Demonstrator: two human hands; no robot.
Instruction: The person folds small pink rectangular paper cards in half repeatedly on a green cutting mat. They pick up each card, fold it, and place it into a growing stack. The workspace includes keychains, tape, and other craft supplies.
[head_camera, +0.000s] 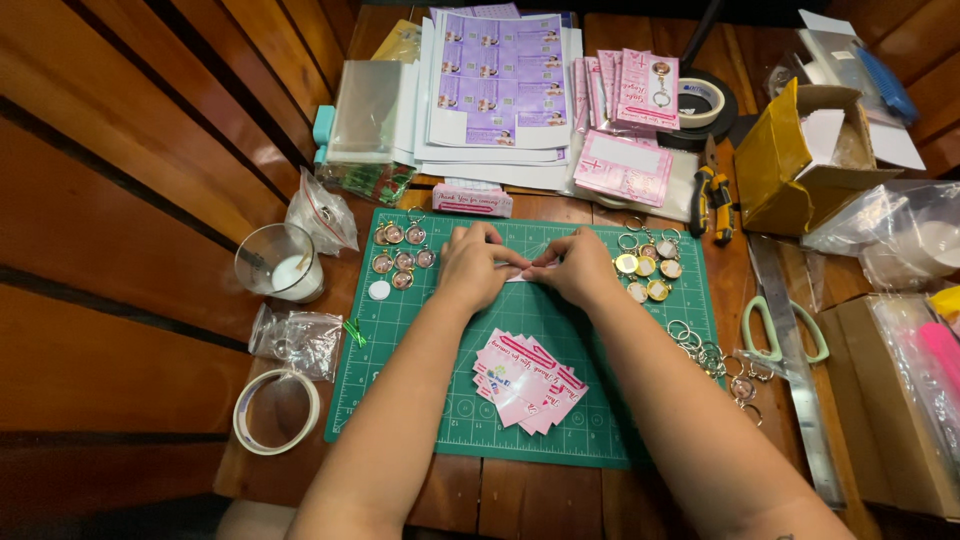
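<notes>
Hands, left hand (468, 265) and right hand (577, 268), each grip pinched on a small pink card (520, 272); green mat (420, 400) beneath.

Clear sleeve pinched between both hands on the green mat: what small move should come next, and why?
Probably draw one pink card off the fanned stack and slide it into the clear sleeve. Both the left hand and the right hand pinch the sleeve at the middle of the green cutting mat, seemingly working its edge, and the cards lie just below the hands.

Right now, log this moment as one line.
left hand: pinching clear sleeve | right hand: same | under: green mat | near: pink cards
</notes>
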